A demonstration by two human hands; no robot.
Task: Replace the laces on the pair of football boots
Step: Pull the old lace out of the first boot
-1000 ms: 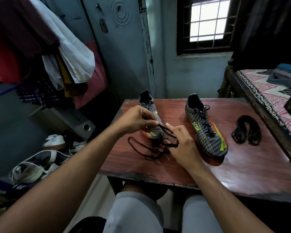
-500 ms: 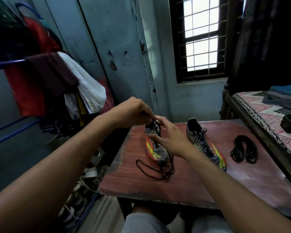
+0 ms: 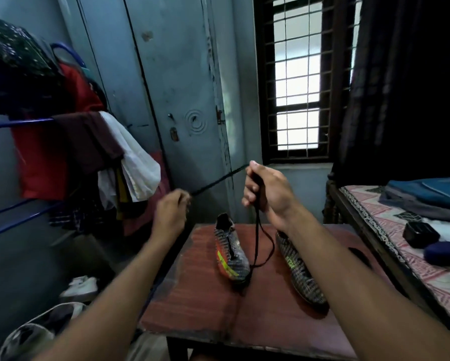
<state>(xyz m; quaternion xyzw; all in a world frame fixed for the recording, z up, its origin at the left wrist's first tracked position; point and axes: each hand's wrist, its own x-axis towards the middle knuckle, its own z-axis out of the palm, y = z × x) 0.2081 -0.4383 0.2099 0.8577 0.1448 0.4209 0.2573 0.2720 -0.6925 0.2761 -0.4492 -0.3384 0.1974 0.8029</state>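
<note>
At mid-frame the left hand [image 3: 170,211] pinches one end of the black lace [image 3: 257,230] while the right hand [image 3: 264,188], fingers curled, grips it higher, a taut span between them. The rest hangs to the unlaced boot [image 3: 230,252] on the bench [image 3: 205,303] at lower centre; the laced boot [image 3: 300,272] lies right. Drawing it upward steadily, hand over hand, should clear it without snagging.

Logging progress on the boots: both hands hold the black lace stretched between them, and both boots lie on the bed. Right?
Not quite. In the head view the left hand and right hand do hold the black lace, but both boots lie on the wooden table, not the bed.
</note>
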